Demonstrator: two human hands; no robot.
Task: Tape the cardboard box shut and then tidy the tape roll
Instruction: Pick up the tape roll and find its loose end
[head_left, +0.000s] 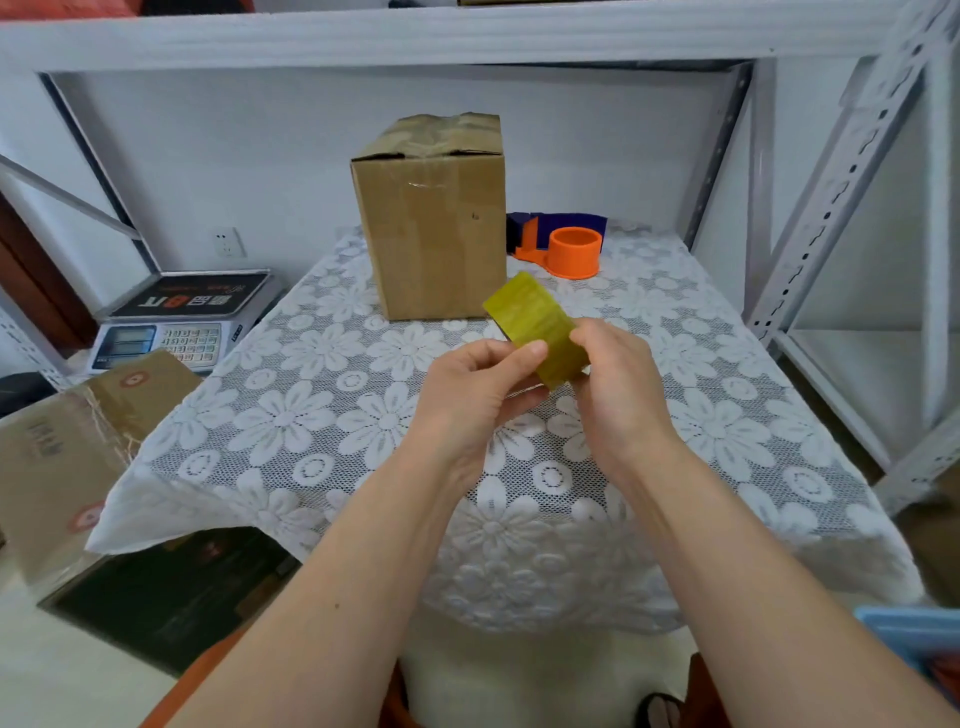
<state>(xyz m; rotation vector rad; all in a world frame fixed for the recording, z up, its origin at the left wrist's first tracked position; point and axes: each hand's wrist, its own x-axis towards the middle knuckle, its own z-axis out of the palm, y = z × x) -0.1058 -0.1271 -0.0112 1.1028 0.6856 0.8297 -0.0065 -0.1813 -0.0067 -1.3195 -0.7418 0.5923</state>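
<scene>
**Both hands on the roll, box waiting behind**

The tape roll (535, 327) is held in the air above the table (727, 415), near its middle and just in front of the box (431, 218). The right hand (618, 384) wraps its fingers round the roll's near side; the left hand (478, 384) pinches at the roll's edge with thumb and forefinger, likely hunting for the loose tape end. The box stands upright toward the back of the table, its top flaps folded down but puckered, with glossy film already visible across them; whether that seam is fully sealed cannot be told from here.

Risks, as I judge them: the tape end may be hard to find on a clear yellowish roll, and a nail could split it into a sliver. Once freed, a long strip could fold onto itself or stick to the lace cloth (322, 405), dragging it. The tall, narrow box could tip or slide backward if pressed off-centre while taping.

The orange dispenser (566, 249) sits just right of the box, near the back edge. Shelf uprights (831, 197) close in on the right, and a crossbeam hangs over the box, so room above the flaps is limited. The front half of the table gives the most open working space. A scale (176, 322) lies off the left side
</scene>
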